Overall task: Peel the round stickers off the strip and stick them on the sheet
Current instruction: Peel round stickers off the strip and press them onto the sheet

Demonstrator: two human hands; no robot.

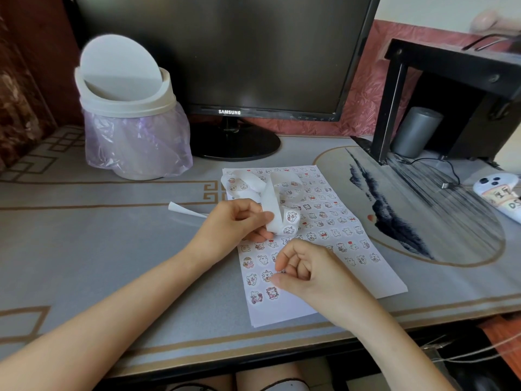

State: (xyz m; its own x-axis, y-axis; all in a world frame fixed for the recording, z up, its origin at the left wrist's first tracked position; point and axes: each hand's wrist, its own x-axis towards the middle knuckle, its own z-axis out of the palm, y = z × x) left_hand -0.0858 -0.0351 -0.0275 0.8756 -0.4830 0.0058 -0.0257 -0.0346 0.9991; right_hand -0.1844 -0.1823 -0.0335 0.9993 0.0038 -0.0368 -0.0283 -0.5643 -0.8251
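Observation:
A white sheet (363, 275) lies on the desk, covered with several round cartoon stickers (324, 234). My left hand (236, 221) grips a curling white sticker strip (272, 204) just above the sheet's left part; the strip loops back over the sheet's far end. A round sticker (291, 217) shows on the strip by my fingers. My right hand (304, 266) hovers over the sheet's near left area with fingers curled and thumb and forefinger pinched together; whether a sticker sits between them is hidden.
A white swing-lid bin (127, 108) with a purple bag stands at the back left. A black monitor (225, 52) stands behind the sheet. A spent strip end (183, 211) lies left of my hand. A phone (499, 193) and black stand (451, 94) sit at right.

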